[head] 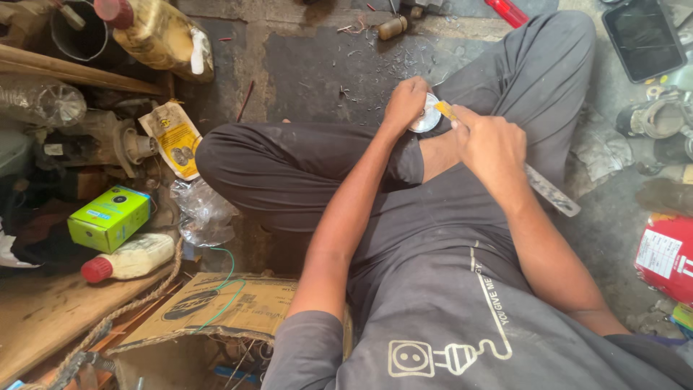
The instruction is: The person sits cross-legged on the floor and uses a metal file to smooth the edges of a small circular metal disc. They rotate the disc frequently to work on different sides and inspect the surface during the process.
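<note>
Person sits cross-legged on the stained concrete floor (317,65), work held over the lap, likely so the knees steady it. Right hand (489,144) is closed around a long flat metal file with a yellowish tip (550,191); the tip bears on a small round silver metal disc (426,115). Left hand (404,105) is curled over the disc, clamping it against the stroke. Metal shavings lie on the floor just beyond. To the left: green cardboard box (108,217), closed; white plastic bottle with red cap (130,258) on its side, contents not visible; crumpled clear plastic bag (204,213). Further out: yellow jug with red cap (155,32), yellowish liquid inside; dark round bucket (78,36), contents unclear. Far right: black rectangular tray (644,40), looks empty.
</note>
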